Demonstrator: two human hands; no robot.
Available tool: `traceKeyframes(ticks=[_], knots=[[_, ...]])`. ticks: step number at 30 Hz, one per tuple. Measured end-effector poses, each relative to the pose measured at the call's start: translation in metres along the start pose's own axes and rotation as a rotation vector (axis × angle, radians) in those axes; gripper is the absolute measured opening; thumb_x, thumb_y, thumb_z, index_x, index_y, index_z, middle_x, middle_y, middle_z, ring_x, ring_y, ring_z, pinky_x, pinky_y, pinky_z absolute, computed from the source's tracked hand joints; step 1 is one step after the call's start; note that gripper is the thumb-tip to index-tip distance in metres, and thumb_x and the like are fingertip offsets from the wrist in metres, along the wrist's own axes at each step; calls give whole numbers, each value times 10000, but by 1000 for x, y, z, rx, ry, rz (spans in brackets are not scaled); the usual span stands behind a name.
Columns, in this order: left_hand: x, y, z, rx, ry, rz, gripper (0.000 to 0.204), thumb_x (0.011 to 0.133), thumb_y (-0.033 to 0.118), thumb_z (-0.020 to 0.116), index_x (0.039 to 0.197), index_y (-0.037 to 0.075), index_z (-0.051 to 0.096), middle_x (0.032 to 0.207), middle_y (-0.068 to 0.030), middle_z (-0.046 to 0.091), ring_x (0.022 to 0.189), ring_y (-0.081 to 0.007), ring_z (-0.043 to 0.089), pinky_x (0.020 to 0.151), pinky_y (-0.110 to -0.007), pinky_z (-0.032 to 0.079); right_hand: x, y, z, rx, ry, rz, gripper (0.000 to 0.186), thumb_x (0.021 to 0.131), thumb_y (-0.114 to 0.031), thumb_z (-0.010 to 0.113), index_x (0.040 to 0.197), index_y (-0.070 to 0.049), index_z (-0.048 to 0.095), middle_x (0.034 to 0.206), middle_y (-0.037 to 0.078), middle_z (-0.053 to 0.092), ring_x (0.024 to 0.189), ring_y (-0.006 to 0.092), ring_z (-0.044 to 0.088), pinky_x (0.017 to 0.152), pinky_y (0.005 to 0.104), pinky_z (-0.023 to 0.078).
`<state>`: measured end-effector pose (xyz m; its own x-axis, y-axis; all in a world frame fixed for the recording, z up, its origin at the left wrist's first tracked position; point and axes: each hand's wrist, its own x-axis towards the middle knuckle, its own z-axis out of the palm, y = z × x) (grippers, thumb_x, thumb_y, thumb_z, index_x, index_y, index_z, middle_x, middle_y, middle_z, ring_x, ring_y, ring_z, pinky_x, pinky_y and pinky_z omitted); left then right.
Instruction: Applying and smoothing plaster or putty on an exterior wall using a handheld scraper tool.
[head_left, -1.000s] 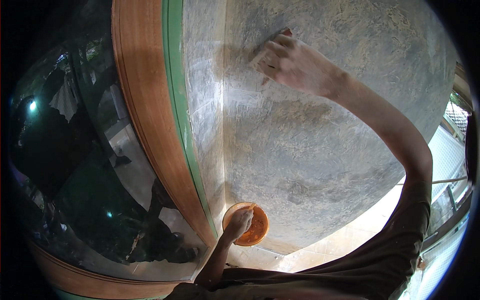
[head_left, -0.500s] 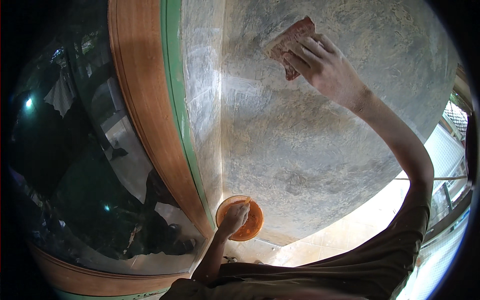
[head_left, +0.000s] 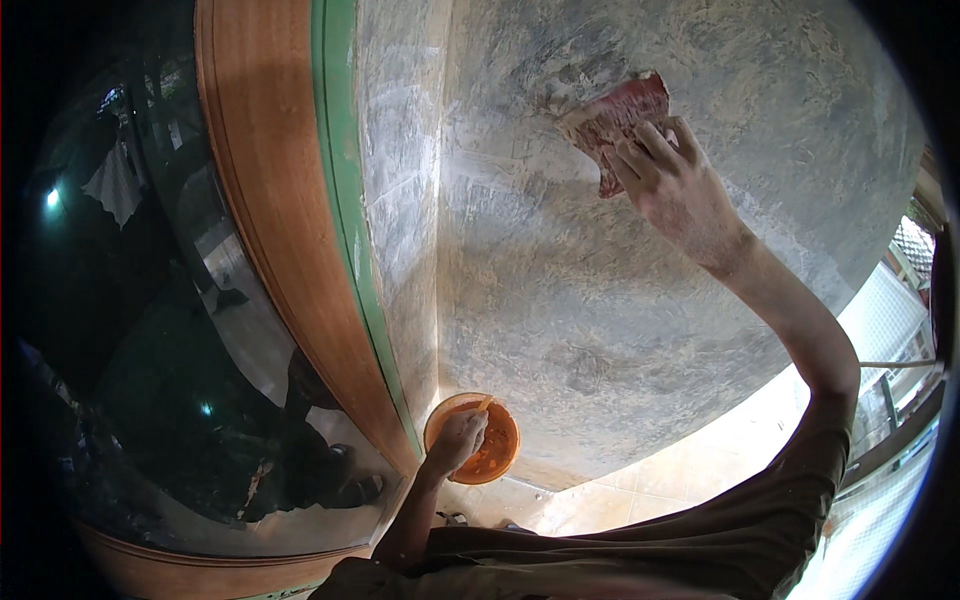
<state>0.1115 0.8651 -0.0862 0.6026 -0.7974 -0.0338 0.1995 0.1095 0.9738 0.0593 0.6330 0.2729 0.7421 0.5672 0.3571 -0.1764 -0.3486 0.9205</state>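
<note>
My right hand (head_left: 676, 185) is closed on a dark red, flat spreader (head_left: 618, 125) with curved edges and pale smears. The spreader lies against the rough grey plastered wall (head_left: 600, 270), fingers spread over its lower right part. Low and to the left, my left hand (head_left: 458, 440) is wrapped round an orange bar-like handle (head_left: 484, 404) over a round orange bowl (head_left: 508, 440). Whether the bar is part of the bowl is hidden by the hand. Darker orange-brown patches show inside the bowl.
To the left, a wooden frame (head_left: 275, 190) with a green border (head_left: 340, 150) holds dark reflective glass (head_left: 150, 330). A narrow side wall (head_left: 395, 180) meets the grey wall at a corner. Pale floor tiles (head_left: 640, 490) lie below; a bright opening stands at right.
My right hand and the spreader have moved down and to the right across the wall. My left hand and the bowl have barely shifted; the whole view has drifted slightly left.
</note>
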Motion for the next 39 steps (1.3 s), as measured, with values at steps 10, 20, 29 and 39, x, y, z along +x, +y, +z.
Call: traceKeyframes(ticks=[10, 20, 29, 39], knots=[[4, 5, 1, 70, 29, -23, 341, 973, 235, 400, 665, 94, 439, 526, 39, 366, 425, -54, 326, 406, -225, 289, 59, 39, -16, -28, 279, -22, 243, 700, -126, 732, 926, -118, 642, 921, -23, 611, 968, 106, 551, 944, 288, 468], [-3, 5, -2, 74, -14, 17, 332, 976, 230, 392, 673, 100, 426, 527, 40, 361, 420, -51, 309, 401, -226, 281, 30, 37, -23, 1, 18, -203, 157, 783, -199, 673, 928, -141, 652, 935, -8, 658, 918, 75, 583, 906, 268, 486], [-7, 1, -1, 83, 0, 16, 336, 975, 236, 393, 675, 92, 436, 528, 38, 377, 416, -52, 321, 398, -227, 286, 87, 59, -22, 596, -187, 117, 140, 799, -54, 618, 900, -122, 688, 899, 18, 686, 891, 120, 597, 846, 242, 511], [-19, 5, -2, 24, 29, -19, 335, 977, 228, 396, 672, 93, 436, 521, 44, 368, 408, -46, 318, 389, -215, 281, 122, 66, -44, 121, 129, -120, 169, 856, -201, 530, 960, -102, 621, 922, 37, 632, 962, 189, 570, 872, 332, 453]])
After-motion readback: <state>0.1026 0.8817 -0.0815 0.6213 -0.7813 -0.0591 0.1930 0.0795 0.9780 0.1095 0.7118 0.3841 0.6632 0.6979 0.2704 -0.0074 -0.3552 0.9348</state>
